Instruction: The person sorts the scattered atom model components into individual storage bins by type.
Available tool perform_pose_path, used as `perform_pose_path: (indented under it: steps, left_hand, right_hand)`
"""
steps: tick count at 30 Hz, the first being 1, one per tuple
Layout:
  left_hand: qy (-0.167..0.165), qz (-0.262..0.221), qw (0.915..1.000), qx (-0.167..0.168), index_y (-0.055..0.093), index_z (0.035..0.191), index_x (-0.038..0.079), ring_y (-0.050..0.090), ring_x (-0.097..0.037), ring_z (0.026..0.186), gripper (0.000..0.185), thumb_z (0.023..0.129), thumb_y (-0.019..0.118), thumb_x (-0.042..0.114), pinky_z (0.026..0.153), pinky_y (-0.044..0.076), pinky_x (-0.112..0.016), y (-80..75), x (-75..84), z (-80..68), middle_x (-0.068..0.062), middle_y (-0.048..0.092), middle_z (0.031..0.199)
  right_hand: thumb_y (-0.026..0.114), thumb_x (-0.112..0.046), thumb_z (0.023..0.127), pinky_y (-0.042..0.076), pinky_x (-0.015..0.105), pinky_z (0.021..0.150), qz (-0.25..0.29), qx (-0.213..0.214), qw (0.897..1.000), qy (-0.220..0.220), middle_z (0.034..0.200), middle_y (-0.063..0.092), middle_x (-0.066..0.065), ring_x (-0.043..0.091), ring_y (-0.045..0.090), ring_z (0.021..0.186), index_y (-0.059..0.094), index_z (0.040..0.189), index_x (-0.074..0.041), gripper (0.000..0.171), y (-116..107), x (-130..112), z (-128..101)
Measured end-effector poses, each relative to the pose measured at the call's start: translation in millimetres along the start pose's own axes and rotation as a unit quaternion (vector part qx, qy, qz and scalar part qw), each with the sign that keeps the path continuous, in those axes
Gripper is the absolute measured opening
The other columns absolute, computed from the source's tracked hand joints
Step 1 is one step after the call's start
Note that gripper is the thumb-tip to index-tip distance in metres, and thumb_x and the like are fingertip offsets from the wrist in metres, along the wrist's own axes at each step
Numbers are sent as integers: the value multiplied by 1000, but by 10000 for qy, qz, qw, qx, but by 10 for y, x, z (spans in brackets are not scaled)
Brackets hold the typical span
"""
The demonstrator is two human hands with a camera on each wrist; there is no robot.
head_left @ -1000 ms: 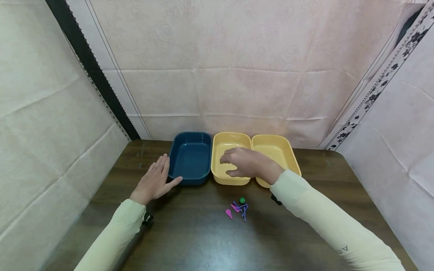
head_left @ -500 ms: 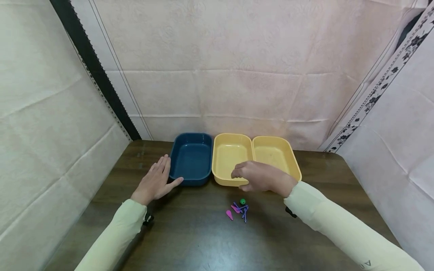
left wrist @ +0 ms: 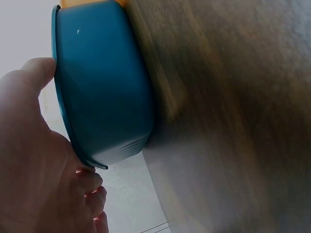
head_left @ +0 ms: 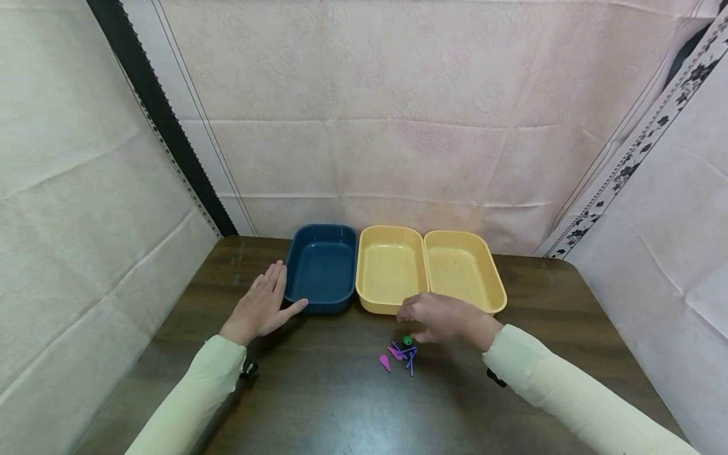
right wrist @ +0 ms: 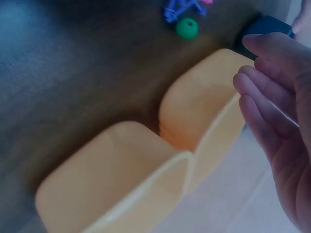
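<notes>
Left hand (head_left: pixel 258 309) lies flat on the desk (head_left: pixel 318 404), fingers straight, thumb and palm edge against the near-left corner of the blue tray (head_left: pixel 321 266). The left wrist view confirms contact with the tray wall; it looks like bracing so the tray doesn't slide. It grips nothing.

Right hand (head_left: pixel 440 318) hovers just over the near rim of the middle yellow tray (head_left: pixel 391 268), fingers loosely curled, nothing visibly held. Fingertips sit just above the small pile of parts. I can't tell whether they touch.

The pile lies on the desk just in front of the yellow trays, toward the middle: green bead (head_left: pixel 407 340), purple pins (head_left: pixel 411 355), pink pieces (head_left: pixel 385 361). They are clustered tight and loose on the surface, within easy reach of the right hand.

All three trays sit in a row along the far edge of the desk, rims touching: blue on the left, then yellow, then the second yellow tray (head_left: pixel 465 270). All are open-side up, and the insides look bare from the head view.
</notes>
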State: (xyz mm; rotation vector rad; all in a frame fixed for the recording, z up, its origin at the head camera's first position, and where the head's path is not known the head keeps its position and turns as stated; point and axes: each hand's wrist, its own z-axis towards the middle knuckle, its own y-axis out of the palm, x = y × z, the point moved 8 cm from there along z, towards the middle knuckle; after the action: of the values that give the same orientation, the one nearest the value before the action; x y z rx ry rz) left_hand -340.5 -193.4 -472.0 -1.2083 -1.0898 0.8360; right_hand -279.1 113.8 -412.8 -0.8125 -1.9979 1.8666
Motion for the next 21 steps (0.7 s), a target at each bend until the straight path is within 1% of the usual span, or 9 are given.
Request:
perform_pose_path:
  steps: [5,7,10,16,21]
  left_hand:
    - [0,0,10000,5,12,167,-6,13,-46,164,108,102,39,76,133,16,-61,9,-6,-3,-25,10,177]
    - [-5,-8,10000,0,12,167,-6,13,-46,164,108,102,39,76,133,15,-61,9,-6,-3,-25,10,176]
    - [-8,-26,10000,-5,12,167,-6,13,-46,164,108,102,39,76,133,15,-61,11,-8,-1,-25,10,177]
    - [-20,-53,10000,-20,13,166,-7,13,-47,163,107,102,41,74,133,14,-62,26,-15,13,-27,10,176]
    - [-28,-60,10000,-18,12,167,-6,13,-46,164,107,102,41,74,133,14,-61,28,-10,7,-26,9,176]
  right_hand:
    - [81,-15,93,63,26,84,-89,6,9997,-245,108,76,2,10,69,96,76,110,-10,19,142,1,-11]
    - [81,-14,93,62,25,83,-60,50,9995,-292,106,76,2,11,70,96,77,109,-10,17,193,14,-15]
    - [81,-13,92,60,23,81,-74,78,9996,-254,104,75,2,10,67,93,77,108,-11,17,270,52,-16]
    - [81,-13,92,56,19,75,-229,78,9996,-133,100,72,2,4,56,84,75,106,-12,15,400,90,-4]
    - [80,-10,92,55,18,74,-231,162,9995,-140,98,72,2,4,55,83,74,103,-12,13,454,105,12]
